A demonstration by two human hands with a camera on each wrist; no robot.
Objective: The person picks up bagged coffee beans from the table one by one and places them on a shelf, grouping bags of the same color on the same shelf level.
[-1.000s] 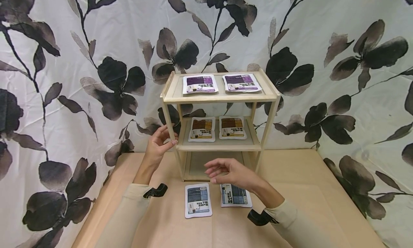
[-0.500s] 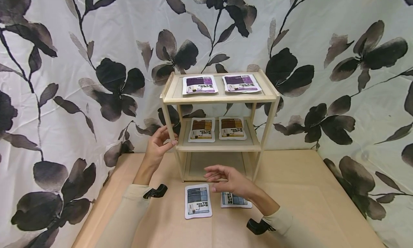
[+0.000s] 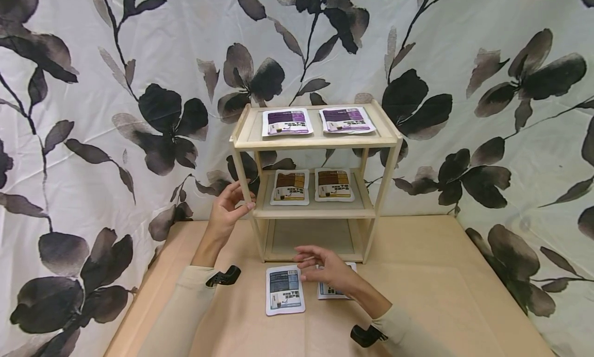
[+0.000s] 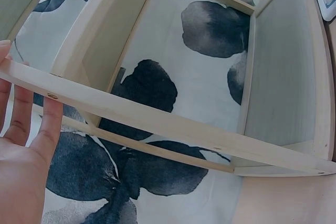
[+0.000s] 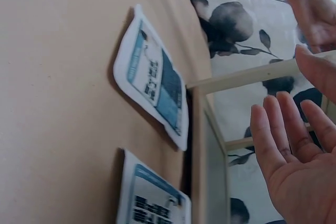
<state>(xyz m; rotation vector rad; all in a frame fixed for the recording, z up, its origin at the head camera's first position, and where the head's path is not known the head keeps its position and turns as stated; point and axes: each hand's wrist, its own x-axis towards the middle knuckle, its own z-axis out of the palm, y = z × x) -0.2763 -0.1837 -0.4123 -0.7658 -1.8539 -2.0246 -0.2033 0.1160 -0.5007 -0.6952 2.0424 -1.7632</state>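
A small three-tier wooden shelf (image 3: pixel 315 213) stands in the middle of the table. My left hand (image 3: pixel 226 212) holds its front left post, the thumb in front and the fingers behind; the left wrist view shows these fingers (image 4: pixel 52 124) against the wood. Above the table in front of the shelf hovers my right hand (image 3: pixel 327 269), fingers loosely bent and holding nothing. It overlaps one white-and-blue pouch (image 3: pixel 329 292), partly hidden beneath it in the head view. Another white-and-blue pouch (image 3: pixel 285 290) lies flat just left of the fingertips. Both pouches show in the right wrist view.
Two purple-labelled pouches (image 3: pixel 287 122) lie side by side on the top tier. On the middle tier are two brown-and-yellow pouches (image 3: pixel 290 187). A floral cloth (image 3: pixel 464 88) hangs close behind the table (image 3: pixel 431 285).
My right hand has moved down and slightly toward me, over the right blue pouch, covering more of it. The left hand stays on the post, and the pouches have not moved.
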